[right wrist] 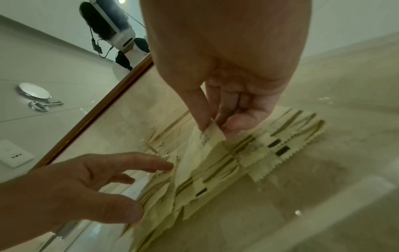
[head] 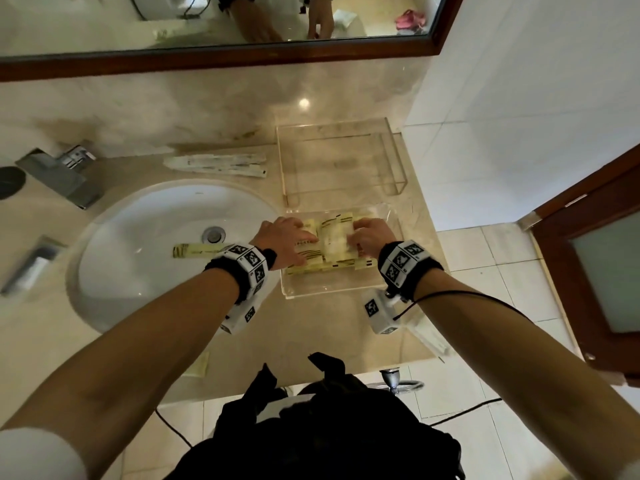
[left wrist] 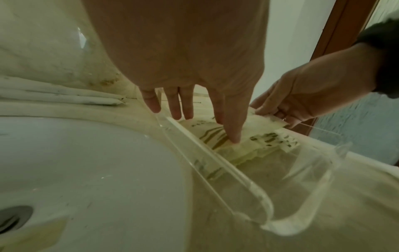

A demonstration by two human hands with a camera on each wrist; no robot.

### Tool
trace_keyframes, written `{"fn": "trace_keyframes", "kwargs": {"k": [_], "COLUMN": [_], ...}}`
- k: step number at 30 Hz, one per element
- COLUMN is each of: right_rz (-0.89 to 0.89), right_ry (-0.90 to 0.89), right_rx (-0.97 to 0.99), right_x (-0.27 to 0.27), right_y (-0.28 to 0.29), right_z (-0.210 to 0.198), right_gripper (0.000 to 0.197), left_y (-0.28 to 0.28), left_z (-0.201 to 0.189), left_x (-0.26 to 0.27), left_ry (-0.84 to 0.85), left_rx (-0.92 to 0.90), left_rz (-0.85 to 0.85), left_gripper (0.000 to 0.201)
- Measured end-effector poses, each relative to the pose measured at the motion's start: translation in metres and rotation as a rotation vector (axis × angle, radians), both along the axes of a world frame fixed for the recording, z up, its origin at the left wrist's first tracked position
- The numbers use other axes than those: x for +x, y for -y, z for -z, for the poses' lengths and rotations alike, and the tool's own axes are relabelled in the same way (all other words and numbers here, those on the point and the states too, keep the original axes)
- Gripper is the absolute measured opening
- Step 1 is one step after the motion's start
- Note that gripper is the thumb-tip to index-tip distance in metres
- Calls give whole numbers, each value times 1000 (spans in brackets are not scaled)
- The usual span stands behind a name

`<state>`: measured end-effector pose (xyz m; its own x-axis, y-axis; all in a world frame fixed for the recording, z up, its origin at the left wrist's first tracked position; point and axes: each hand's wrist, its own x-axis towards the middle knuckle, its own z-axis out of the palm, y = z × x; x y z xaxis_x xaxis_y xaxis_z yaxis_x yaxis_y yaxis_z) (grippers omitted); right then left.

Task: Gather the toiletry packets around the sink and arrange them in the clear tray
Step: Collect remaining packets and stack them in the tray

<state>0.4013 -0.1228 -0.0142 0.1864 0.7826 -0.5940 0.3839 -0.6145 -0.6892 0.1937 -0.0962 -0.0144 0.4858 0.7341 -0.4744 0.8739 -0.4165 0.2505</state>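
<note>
Several pale yellow toiletry packets (head: 332, 252) lie overlapped in the clear tray (head: 325, 289) right of the sink. My left hand (head: 289, 242) reaches over the tray's left wall with straight fingers (left wrist: 234, 133) pressing on the packets (left wrist: 259, 145). My right hand (head: 370, 235) pinches the edge of one packet (right wrist: 207, 141) between thumb and fingers at the tray's right side. One more yellow packet (head: 197, 251) lies inside the sink basin (head: 145, 244). Long white packets (head: 218, 164) lie on the counter behind the sink. Another packet (head: 199, 367) sits near the counter's front edge.
A clear acrylic stand (head: 341, 157) is behind the tray. The faucet (head: 59, 173) is at the sink's back left, with the mirror (head: 221, 26) above. A white packet (head: 429, 337) lies near the counter's right front edge. A wooden door (head: 595, 265) stands at the right.
</note>
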Motion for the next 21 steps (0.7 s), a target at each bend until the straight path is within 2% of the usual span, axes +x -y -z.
{"fn": "trace_keyframes", "kwargs": {"k": [4, 9, 14, 21], "right_rz": [18, 41, -11, -77], "right_ry": [-14, 70, 117, 82], "right_rx": [29, 19, 10, -46], "right_x": [-8, -6, -3, -6], "right_y": [-2, -4, -6, -9], "right_z": [3, 1, 3, 2], "right_gripper": [41, 47, 43, 45], "left_y": [0, 1, 2, -1], "left_z": [4, 9, 11, 6], "left_x": [-3, -4, -3, -5], "left_ry": [-11, -3, 7, 31], "left_rx": [11, 20, 34, 47], "left_rz": [-14, -22, -29, -42], "left_gripper": [59, 58, 62, 71]}}
